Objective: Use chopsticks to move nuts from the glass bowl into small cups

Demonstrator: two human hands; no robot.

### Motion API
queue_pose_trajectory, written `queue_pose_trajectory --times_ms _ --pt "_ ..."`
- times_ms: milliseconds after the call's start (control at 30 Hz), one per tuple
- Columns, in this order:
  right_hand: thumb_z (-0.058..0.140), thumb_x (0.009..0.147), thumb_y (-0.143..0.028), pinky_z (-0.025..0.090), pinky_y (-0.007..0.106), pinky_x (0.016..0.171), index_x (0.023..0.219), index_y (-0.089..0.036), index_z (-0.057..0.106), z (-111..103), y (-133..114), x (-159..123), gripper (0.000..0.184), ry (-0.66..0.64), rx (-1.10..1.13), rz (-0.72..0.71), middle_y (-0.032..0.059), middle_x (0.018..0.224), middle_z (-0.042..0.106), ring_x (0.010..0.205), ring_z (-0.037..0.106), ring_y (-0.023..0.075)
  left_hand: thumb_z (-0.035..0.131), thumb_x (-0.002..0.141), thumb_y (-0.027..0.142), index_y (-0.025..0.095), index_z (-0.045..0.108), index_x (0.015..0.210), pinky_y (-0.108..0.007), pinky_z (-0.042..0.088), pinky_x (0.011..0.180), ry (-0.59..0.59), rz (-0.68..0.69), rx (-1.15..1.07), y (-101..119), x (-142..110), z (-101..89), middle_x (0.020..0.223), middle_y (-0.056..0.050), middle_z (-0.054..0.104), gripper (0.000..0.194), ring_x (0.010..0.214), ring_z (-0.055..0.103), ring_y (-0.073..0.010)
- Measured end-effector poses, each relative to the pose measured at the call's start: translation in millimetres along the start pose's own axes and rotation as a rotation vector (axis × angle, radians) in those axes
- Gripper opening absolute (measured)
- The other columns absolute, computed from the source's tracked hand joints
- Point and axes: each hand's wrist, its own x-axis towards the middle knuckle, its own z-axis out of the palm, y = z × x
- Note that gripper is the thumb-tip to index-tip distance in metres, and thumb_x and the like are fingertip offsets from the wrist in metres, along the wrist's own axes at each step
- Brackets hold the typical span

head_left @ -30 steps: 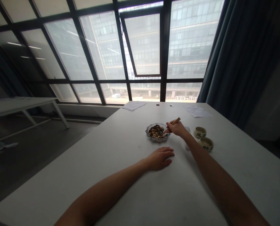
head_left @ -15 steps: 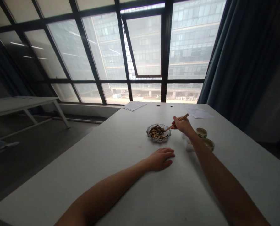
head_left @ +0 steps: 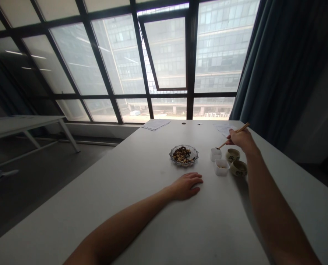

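Note:
In my right hand (head_left: 241, 139) is a pair of wooden chopsticks (head_left: 237, 132), its tips over the farther white plastic cup (head_left: 216, 154). A small dark piece (head_left: 218, 148) shows at the tips; its kind is too small to tell. My left hand (head_left: 186, 185) lies flat on the table, fingers stretched out, in front of the glass bowl (head_left: 197, 159). That bowl holds a mix of nuts and dark dried pieces (head_left: 182, 154). A second white plastic cup (head_left: 221, 168), nearer to me, has a few small bits inside.
Two ceramic cups with dark markings, a farther one (head_left: 232, 155) and a nearer one (head_left: 239, 168), stand right of the plastic cups. Paper sheets (head_left: 156, 124) lie at the white table's (head_left: 141, 213) far edge, beneath the window. Another table (head_left: 23, 123) stands at left.
My right hand has moved right with the chopsticks, from the glass bowl to the farther plastic cup. My left hand has stayed on the table. The view has shifted slightly.

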Motion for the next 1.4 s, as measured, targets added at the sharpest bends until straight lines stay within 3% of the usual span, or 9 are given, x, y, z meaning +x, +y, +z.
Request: queue_pose_trajectory --times_ms 133,367,533,700,833,967,1133,1400 --pt "0.072 0.090 -0.026 0.062 0.030 0.044 0.074 -0.015 0.063 7 -6 -5 0.021 0.006 -0.104 0.072 0.0118 0.057 0.071 0.045 0.071 0.0247 0.060 0.097 0.029 0.024 0.061 0.134 -0.041 0.037 0.121 0.004 -0.004 0.000 0 -1 0.0 0.149 -0.009 0.056 0.038 0.142 0.048 -0.0266" --pt "0.075 0.087 -0.021 0.062 0.030 0.043 0.068 -0.015 0.063 7 -15 -14 0.024 -0.022 -0.101 0.038 0.0114 0.058 0.071 0.045 0.071 0.0241 0.060 0.097 0.028 0.023 0.061 0.134 -0.042 0.037 0.121 0.003 -0.003 -0.008 2 0 -0.1 0.149 -0.009 0.056 0.037 0.142 0.048 -0.0269" --pt "0.073 0.091 -0.022 0.064 0.027 0.048 0.068 -0.012 0.065 14 -27 -24 0.026 0.006 0.057 -0.038 0.0115 0.064 0.073 0.047 0.072 0.0207 0.060 0.097 0.028 0.023 0.061 0.134 -0.042 0.037 0.121 0.000 0.002 -0.008 2 1 -0.6 0.148 -0.010 0.057 0.037 0.141 0.049 -0.0268" --pt "0.071 0.095 -0.029 0.066 0.026 0.058 0.073 -0.010 0.069 50 -38 -49 0.030 -0.253 0.211 -0.034 0.0128 0.065 0.075 0.057 0.076 0.0215 0.060 0.096 0.029 0.023 0.062 0.133 -0.042 0.037 0.121 0.000 0.000 -0.006 1 1 -0.5 0.148 -0.010 0.057 0.037 0.141 0.049 -0.0273" --pt "0.075 0.092 -0.027 0.065 0.026 0.058 0.071 -0.011 0.070 91 -27 -67 0.026 -0.472 0.185 -0.058 0.0127 0.070 0.077 0.059 0.077 0.0217 0.060 0.096 0.029 0.023 0.062 0.133 -0.042 0.037 0.121 0.007 -0.001 -0.002 1 0 -0.2 0.148 -0.010 0.057 0.037 0.141 0.049 -0.0274" --pt "0.075 0.092 -0.032 0.062 0.023 0.052 0.069 -0.012 0.071 116 -8 -72 0.030 -0.556 0.111 -0.109 0.0112 0.065 0.075 0.057 0.076 0.0211 0.060 0.097 0.029 0.024 0.061 0.133 -0.042 0.037 0.120 0.014 0.004 0.002 1 0 0.9 0.149 -0.009 0.056 0.037 0.141 0.049 -0.0275" --pt "0.074 0.092 -0.034 0.062 0.023 0.054 0.070 -0.013 0.070 124 7 -72 0.030 -0.574 0.113 -0.086 0.0101 0.066 0.076 0.061 0.077 0.0212 0.061 0.096 0.028 0.023 0.062 0.133 -0.041 0.037 0.120 0.015 0.011 0.004 0 0 2.2 0.149 -0.009 0.057 0.037 0.140 0.050 -0.0271" --pt "0.070 0.094 -0.025 0.062 0.024 0.054 0.069 -0.014 0.068 127 8 -75 0.028 -0.543 0.141 -0.047 0.0093 0.062 0.074 0.060 0.076 0.0221 0.060 0.096 0.028 0.022 0.062 0.132 -0.041 0.038 0.120 0.018 0.019 0.009 1 0 1.5 0.148 -0.010 0.057 0.037 0.139 0.051 -0.0276"
